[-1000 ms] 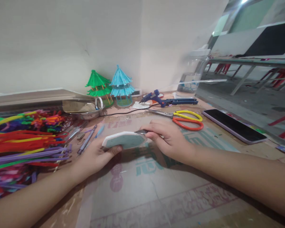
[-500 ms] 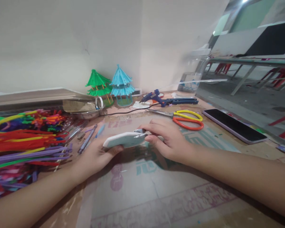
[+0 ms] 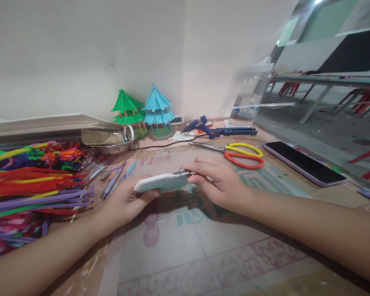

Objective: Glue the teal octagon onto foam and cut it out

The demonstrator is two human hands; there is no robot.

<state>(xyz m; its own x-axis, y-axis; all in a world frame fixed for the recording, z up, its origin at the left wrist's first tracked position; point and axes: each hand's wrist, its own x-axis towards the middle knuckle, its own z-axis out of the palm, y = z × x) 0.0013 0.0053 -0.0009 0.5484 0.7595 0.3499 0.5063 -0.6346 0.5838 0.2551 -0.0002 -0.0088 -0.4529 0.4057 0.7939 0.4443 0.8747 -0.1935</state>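
We work at a wide desk (image 3: pixel 185 263) covered with a sheet of printed cardboard bearing faded teal and pink lettering. Along its left side lies a big heap of fuzzy pipe cleaners (image 3: pixel 33 181) in red, purple, green, yellow and orange. At the right edge rests a long dark smartphone (image 3: pixel 305 163) with a lilac rim, lying flat, screen up. Toward the back wall stand two small pagoda models, one made of green fringed paper (image 3: pixel 127 109) and one of light blue fringed paper (image 3: pixel 158 111), just beside each other. Near them lies a blue hot glue gun (image 3: pixel 217 129) with a black cord trailing left, and just in front of it a pair of scissors (image 3: pixel 239 155) with one yellow and one orange handle.

In the middle, raised a little above the desk, is a flat white foam piece with a pale teal face (image 3: pixel 162 183), held nearly level. Our left hand (image 3: pixel 126 203) grips its near left end, fingers curled under and thumb on top. Our right hand (image 3: pixel 222 183) is closed around a small metal blade (image 3: pixel 183 173), pinched between thumb and forefinger, its tip touching the foam piece's right edge. A few thin pens (image 3: pixel 114 179) lie between the pipe cleaners and our left hand.
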